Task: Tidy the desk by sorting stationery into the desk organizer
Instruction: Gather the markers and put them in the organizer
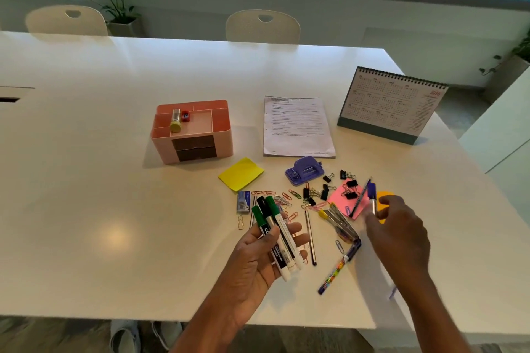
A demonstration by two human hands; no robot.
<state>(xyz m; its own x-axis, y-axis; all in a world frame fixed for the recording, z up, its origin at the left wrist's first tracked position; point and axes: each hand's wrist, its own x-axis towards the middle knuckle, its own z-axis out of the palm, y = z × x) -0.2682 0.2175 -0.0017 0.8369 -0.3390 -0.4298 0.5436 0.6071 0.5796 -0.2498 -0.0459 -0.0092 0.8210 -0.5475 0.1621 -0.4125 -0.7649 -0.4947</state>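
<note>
The left hand (pixel 258 261) is raised palm-up over the near edge of the white table (pixel 114 180). Its thumb and fingers are curled round three whiteboard markers (pixel 282 241), two green-capped and one black-capped, with the caps pointing away. The right hand (pixel 401 235), slightly blurred, pinches the lower end of a blue-capped marker (pixel 372 195), held roughly upright above a pink sticky note (pixel 338 198).

The pink desk organizer (pixel 192 132) stands well apart from both hands, further back and to the left. A yellow-capped glue stick (pixel 175 121) and a red sharpener (pixel 185 116) lie in its top tray.

Between the hands and the organizer lie a yellow sticky pad (pixel 241 174), a purple hole punch (pixel 304 172), scattered paper clips (pixel 286 196) and black binder clips (pixel 351 188). A pencil (pixel 311 238) and a patterned pen (pixel 337 271) lie between the two hands. A printed sheet (pixel 296 126) and a desk calendar (pixel 390 103) sit behind.
</note>
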